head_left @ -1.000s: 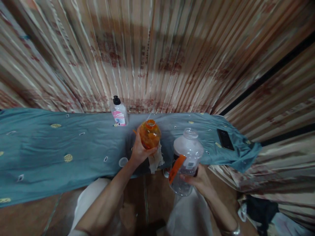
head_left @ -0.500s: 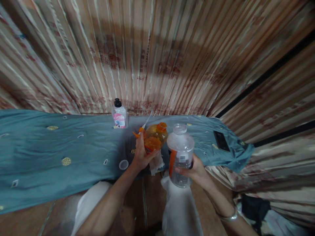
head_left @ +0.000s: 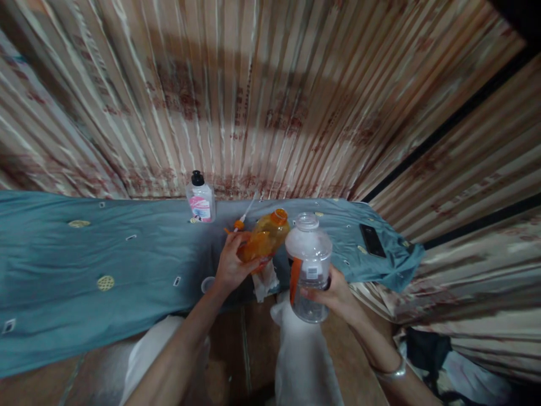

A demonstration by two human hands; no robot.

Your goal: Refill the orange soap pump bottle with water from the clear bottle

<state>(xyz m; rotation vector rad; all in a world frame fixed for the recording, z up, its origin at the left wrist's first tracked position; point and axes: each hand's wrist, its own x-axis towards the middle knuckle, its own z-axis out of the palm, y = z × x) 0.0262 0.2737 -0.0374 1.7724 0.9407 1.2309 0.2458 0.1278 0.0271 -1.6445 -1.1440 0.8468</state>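
Note:
My left hand (head_left: 229, 267) is wrapped round an orange bottle (head_left: 262, 240), tilted to the right with its open neck close to the mouth of a clear plastic bottle (head_left: 309, 260). My right hand (head_left: 330, 292) grips that clear bottle upright near its base; an orange label hangs down its side. A crumpled white tissue (head_left: 262, 281) lies under the orange bottle. Both bottles are over the near edge of a table covered with a blue cloth (head_left: 105, 248).
A small white bottle with a black cap and pink label (head_left: 200, 198) stands at the back of the cloth. A clear cap (head_left: 207, 283) lies near my left wrist. An orange cap with a thin tube (head_left: 239, 224) and a black phone (head_left: 372, 240) also lie there. Striped curtain behind.
My left hand has tipped the orange bottle from upright over to the right. My right hand has brought the clear bottle up and left, close to it.

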